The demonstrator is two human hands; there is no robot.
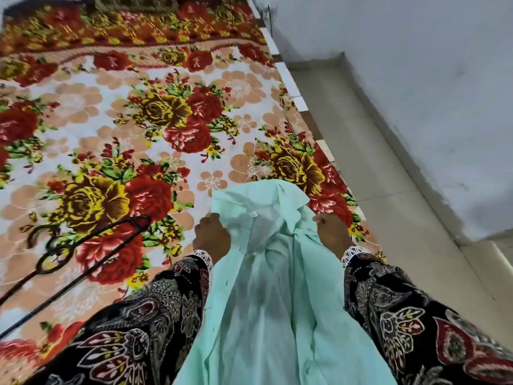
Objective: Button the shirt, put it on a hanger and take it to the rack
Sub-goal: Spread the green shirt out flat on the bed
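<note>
My left hand was closed on the left edge of the shirt, near its collar, with the fingers curled into the cloth. My right hand gripped the opposite edge in the same way, knuckles up, so that both hands held the garment by its upper part and kept it spread between them. The shirt was pale mint green and thin enough for the light to pass through it. It hung down from my hands toward me, between my two sleeves, which were dark with a leaf and paisley print and ended in white lace cuffs. The collar end lay crumpled and folded over just above my hands, over the near right part of the bed. I could not tell whether any of the buttons were fastened, since the front was bunched and wrinkled.

The bed was covered with a bright sheet printed with red and yellow roses on a white and peach ground. A dark wire hanger lay flat on that sheet to the left of my left hand, apart from the shirt and not touching it. To the right of the bed ran a strip of pale floor and then a plain grey wall.
</note>
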